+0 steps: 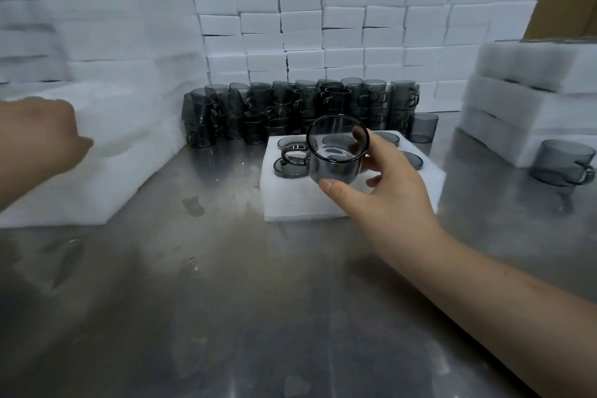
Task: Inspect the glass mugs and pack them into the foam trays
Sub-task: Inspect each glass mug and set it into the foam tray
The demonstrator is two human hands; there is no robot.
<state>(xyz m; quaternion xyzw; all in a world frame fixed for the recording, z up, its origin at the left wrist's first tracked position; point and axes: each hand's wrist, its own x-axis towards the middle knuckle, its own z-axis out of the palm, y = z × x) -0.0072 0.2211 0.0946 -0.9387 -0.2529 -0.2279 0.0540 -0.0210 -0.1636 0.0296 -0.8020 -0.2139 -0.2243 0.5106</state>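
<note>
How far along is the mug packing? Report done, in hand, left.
Done: several packed mugs sit in the tray. In hand: the right hand holds a mug tilted above the tray, and the left hand, blurred, reaches toward the foam stack. Left: the big pile behind the tray and a loose mug on the right.

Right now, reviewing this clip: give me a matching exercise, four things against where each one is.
1 right hand
2 left hand
3 white foam tray
4 stacked grey glass mugs

a before the white foam-block wall
b round a smoky grey glass mug
c at the left white foam pile
d on the steel table, mugs seated inside

Pairs: 1-b, 2-c, 3-d, 4-a
</note>
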